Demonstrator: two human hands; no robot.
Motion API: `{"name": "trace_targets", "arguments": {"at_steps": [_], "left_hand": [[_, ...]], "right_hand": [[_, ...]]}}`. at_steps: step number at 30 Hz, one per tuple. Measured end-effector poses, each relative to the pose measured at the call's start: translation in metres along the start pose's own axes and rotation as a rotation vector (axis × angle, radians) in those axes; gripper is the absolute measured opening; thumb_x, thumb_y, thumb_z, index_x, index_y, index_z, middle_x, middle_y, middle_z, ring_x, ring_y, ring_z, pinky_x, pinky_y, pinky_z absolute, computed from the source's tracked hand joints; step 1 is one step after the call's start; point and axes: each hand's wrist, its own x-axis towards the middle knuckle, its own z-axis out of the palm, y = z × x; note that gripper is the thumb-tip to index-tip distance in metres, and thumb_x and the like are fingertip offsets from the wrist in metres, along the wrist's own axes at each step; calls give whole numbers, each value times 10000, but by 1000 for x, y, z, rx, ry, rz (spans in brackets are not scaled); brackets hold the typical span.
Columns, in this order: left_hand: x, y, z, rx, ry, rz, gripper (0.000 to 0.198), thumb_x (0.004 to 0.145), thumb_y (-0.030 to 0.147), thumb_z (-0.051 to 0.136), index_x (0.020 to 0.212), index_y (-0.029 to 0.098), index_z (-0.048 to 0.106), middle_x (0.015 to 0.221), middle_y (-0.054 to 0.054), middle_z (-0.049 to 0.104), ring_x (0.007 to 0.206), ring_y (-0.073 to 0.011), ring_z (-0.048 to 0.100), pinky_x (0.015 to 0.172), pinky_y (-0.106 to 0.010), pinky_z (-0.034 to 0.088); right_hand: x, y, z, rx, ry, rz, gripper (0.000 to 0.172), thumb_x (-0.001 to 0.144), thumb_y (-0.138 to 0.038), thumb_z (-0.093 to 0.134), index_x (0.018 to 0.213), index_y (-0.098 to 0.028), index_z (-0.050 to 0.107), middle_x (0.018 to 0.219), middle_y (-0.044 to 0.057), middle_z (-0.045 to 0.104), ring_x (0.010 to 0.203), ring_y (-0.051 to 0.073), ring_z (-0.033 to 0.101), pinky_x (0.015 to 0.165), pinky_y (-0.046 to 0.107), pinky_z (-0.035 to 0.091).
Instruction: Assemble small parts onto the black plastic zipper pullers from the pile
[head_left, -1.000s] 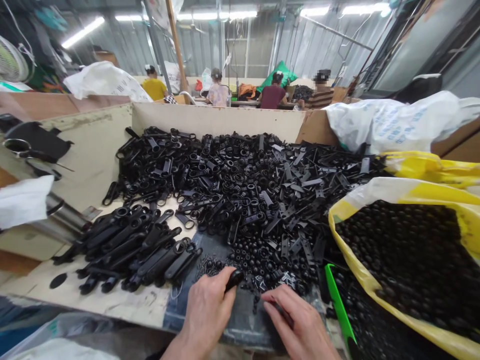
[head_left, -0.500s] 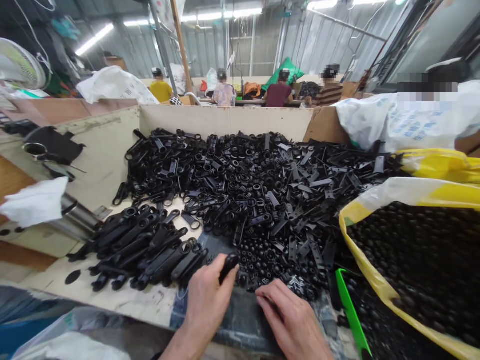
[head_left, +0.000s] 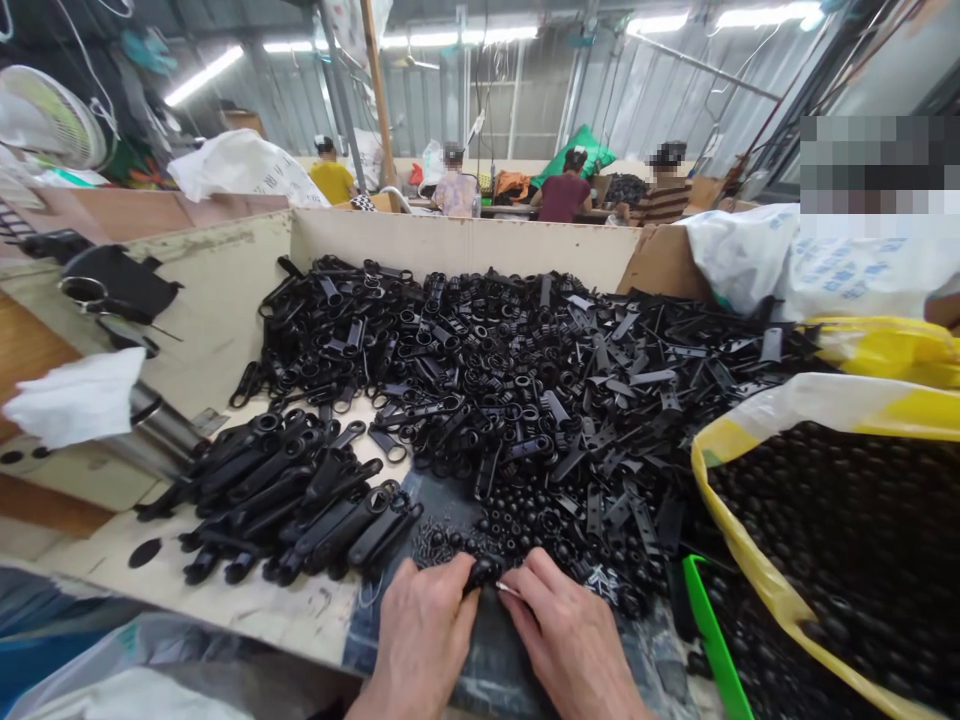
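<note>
My left hand (head_left: 426,622) is closed around a black plastic part (head_left: 484,572), whose rounded end sticks out past the thumb. Most of that part is hidden in my palm. Facing it, my right hand (head_left: 564,622) pinches a thin, pale metal pin (head_left: 508,588) at the part's rounded end. Whether the pin touches the part or enters it, I cannot tell. Both hands are low over a dark mat (head_left: 487,665). Just beyond the fingers lie small black balls (head_left: 517,510), and several pale pins (head_left: 602,582) are heaped right of my right hand.
Long black handle-like pieces (head_left: 300,505) lie stacked at left. Heaped black rings and flat plates (head_left: 517,380) fill the bench. At right are a green-edged tray (head_left: 716,635) and a yellow-white bag (head_left: 739,535) of black balls. A metal cylinder (head_left: 161,430) juts in at left. People sit beyond the partition.
My right hand has moved up and left, so both hands now meet at the black part. The left hand has come slightly lower, and a pale pin now shows at the right fingertips.
</note>
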Motion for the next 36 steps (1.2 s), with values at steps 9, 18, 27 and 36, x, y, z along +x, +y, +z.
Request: {"name": "trace_targets", "arguments": {"at_steps": [9,18,27,36], "left_hand": [[-19,-9,4,-483,109,-217,240,974,366,561,793,238,654,705,9,701,658,-202,634,662,-301,372],[-20,19,-21,-1374,-132,-639,662,597,818,789,739,206,580,461,157,284,413,-38,180,419,-194,128],[-30,15,-10,-1391,-106,-608,606,643,752,816,740,181,639,506,131,317,418,-36,199,417,-210,74],[-32,14,-21,-1430,-298,-568,631,650,785,786,797,199,603,414,160,297,383,-39,199,395,-204,120]], "right_hand": [[3,1,-14,518,-14,85,245,1091,-307,470,963,-251,672,915,23,682,754,151,685,651,205,504],[-1,-16,-3,867,105,240,251,976,-474,672,868,-273,777,753,-3,725,563,136,572,541,209,451],[-3,-14,-9,886,18,138,90,947,-251,697,932,-272,783,808,14,720,591,135,581,548,203,456],[-13,-13,-6,1074,-83,385,351,885,-582,754,909,-234,793,715,-4,637,581,132,509,561,238,422]]}}
